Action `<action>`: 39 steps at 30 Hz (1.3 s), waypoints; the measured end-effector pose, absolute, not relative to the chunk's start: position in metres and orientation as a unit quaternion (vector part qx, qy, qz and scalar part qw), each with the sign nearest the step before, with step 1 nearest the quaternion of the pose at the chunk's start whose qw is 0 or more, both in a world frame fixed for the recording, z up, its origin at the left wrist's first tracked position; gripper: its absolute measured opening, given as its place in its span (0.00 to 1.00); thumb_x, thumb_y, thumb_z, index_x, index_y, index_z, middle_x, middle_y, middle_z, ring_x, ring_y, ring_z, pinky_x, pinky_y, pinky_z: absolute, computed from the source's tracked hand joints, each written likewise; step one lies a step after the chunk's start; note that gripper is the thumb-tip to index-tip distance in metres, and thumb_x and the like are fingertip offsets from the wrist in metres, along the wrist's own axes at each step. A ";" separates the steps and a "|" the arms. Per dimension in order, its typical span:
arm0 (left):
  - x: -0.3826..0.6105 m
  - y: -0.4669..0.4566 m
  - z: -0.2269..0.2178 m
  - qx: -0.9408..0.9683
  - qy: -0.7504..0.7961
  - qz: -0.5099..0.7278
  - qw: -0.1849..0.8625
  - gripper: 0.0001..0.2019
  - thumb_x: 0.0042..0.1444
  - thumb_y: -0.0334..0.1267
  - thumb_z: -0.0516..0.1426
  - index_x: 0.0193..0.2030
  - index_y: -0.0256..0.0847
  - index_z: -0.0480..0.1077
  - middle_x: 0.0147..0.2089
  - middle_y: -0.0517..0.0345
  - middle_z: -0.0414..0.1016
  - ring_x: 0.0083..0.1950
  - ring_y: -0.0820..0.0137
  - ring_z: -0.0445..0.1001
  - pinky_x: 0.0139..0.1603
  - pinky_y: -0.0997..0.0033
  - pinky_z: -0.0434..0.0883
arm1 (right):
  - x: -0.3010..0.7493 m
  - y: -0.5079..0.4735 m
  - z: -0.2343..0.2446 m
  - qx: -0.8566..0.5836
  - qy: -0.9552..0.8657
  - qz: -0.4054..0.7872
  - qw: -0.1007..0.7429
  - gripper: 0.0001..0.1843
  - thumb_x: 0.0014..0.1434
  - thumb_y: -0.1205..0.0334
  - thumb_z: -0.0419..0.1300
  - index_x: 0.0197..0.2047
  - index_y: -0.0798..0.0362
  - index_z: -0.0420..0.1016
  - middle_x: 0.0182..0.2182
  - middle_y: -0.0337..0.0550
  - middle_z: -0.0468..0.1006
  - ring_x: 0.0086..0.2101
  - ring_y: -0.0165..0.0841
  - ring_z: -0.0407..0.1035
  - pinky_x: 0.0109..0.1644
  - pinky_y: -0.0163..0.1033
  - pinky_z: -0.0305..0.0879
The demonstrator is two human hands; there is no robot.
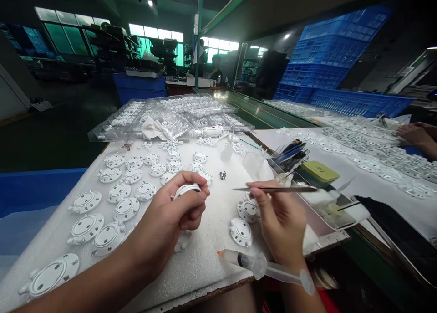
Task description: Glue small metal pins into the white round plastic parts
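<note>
My left hand (167, 217) is closed around a small white round plastic part (186, 189), whose edge shows between thumb and fingers. Thin metal tweezers (290, 189) are pinched in my right hand (282, 222), their tip pointing left toward the left hand without touching it. Two similar white round parts (241, 232) lie just left of the right hand. A syringe (239, 259) with an orange tip rests on the white foam sheet (208, 272), below the right wrist. Between the hands and farther back sits a little pile of dark metal pieces (222, 175).
Rows of white round parts (116, 192) cover the left side. Clear trays (136, 115) of small white pieces stand behind. At right are a tool box with pens (290, 152), a yellow-green box (320, 171), and another person's hand (414, 135). Blue crates (327, 53) rise beyond.
</note>
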State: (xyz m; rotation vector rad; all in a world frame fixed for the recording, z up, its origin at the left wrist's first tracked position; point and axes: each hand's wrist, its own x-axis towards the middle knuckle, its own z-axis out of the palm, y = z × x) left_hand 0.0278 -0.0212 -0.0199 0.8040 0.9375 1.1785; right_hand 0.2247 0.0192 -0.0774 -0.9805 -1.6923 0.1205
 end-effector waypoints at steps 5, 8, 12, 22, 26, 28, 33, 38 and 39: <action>0.028 -0.020 -0.023 0.361 0.413 0.522 0.654 0.04 0.55 0.31 0.59 0.37 0.42 0.68 0.26 0.66 0.60 0.24 0.78 0.52 0.23 0.78 0.50 | 0.228 0.029 -0.082 -0.402 -0.762 0.045 0.506 0.11 0.62 0.68 0.59 0.48 0.50 0.74 0.43 0.45 0.79 0.43 0.36 0.73 0.47 0.42 0.70; 0.029 -0.022 -0.025 0.361 0.413 0.516 0.658 0.04 0.55 0.32 0.59 0.37 0.43 0.69 0.26 0.66 0.61 0.24 0.78 0.51 0.23 0.77 0.51 | 0.227 0.034 -0.087 -0.392 -0.811 0.016 0.434 0.13 0.64 0.69 0.56 0.52 0.52 0.70 0.44 0.47 0.77 0.45 0.36 0.72 0.49 0.43 0.69; 0.026 -0.023 -0.026 0.383 0.422 0.498 0.654 0.02 0.56 0.35 0.59 0.37 0.44 0.70 0.25 0.66 0.59 0.25 0.77 0.52 0.25 0.77 0.52 | 0.228 0.033 -0.088 -0.388 -0.826 -0.002 0.409 0.09 0.63 0.68 0.56 0.48 0.53 0.69 0.41 0.48 0.77 0.42 0.36 0.73 0.46 0.43 0.70; 0.023 -0.021 -0.027 0.364 0.440 0.493 0.657 0.02 0.54 0.36 0.59 0.35 0.44 0.70 0.24 0.65 0.58 0.25 0.76 0.51 0.24 0.76 0.52 | 0.228 0.035 -0.086 -0.398 -0.832 0.045 0.383 0.09 0.64 0.68 0.55 0.48 0.52 0.71 0.40 0.45 0.78 0.41 0.35 0.73 0.44 0.41 0.70; 0.024 -0.020 -0.026 0.353 0.453 0.499 0.649 0.02 0.53 0.35 0.59 0.34 0.44 0.70 0.24 0.65 0.58 0.25 0.77 0.51 0.24 0.76 0.52 | 0.229 0.036 -0.088 -0.406 -0.831 0.050 0.378 0.10 0.65 0.67 0.55 0.49 0.51 0.71 0.42 0.46 0.77 0.43 0.35 0.72 0.46 0.42 0.70; 0.024 -0.020 -0.025 0.349 0.455 0.498 0.650 0.02 0.52 0.35 0.59 0.34 0.44 0.70 0.24 0.65 0.58 0.25 0.76 0.51 0.24 0.76 0.51 | 0.229 0.037 -0.088 -0.408 -0.831 0.052 0.375 0.10 0.65 0.67 0.55 0.48 0.51 0.71 0.42 0.45 0.77 0.43 0.35 0.72 0.46 0.41 0.69; 0.025 -0.020 -0.025 0.339 0.455 0.496 0.657 0.03 0.51 0.34 0.59 0.33 0.43 0.69 0.24 0.65 0.56 0.24 0.76 0.50 0.23 0.75 0.49 | 0.229 0.037 -0.089 -0.410 -0.829 0.060 0.376 0.10 0.65 0.67 0.55 0.48 0.52 0.71 0.42 0.45 0.78 0.43 0.35 0.73 0.46 0.41 0.69; 0.026 -0.019 -0.025 0.330 0.452 0.494 0.665 0.03 0.51 0.34 0.59 0.34 0.43 0.68 0.24 0.65 0.57 0.24 0.76 0.50 0.23 0.76 0.49 | 0.230 0.036 -0.089 -0.410 -0.830 0.055 0.375 0.10 0.65 0.67 0.55 0.48 0.52 0.71 0.42 0.44 0.78 0.43 0.33 0.73 0.47 0.39 0.69; 0.026 -0.019 -0.025 0.330 0.451 0.494 0.667 0.03 0.51 0.33 0.59 0.34 0.43 0.68 0.24 0.65 0.57 0.24 0.76 0.51 0.23 0.76 0.49 | 0.230 0.036 -0.090 -0.410 -0.830 0.054 0.375 0.10 0.65 0.67 0.55 0.48 0.52 0.71 0.42 0.44 0.78 0.43 0.33 0.73 0.47 0.39 0.69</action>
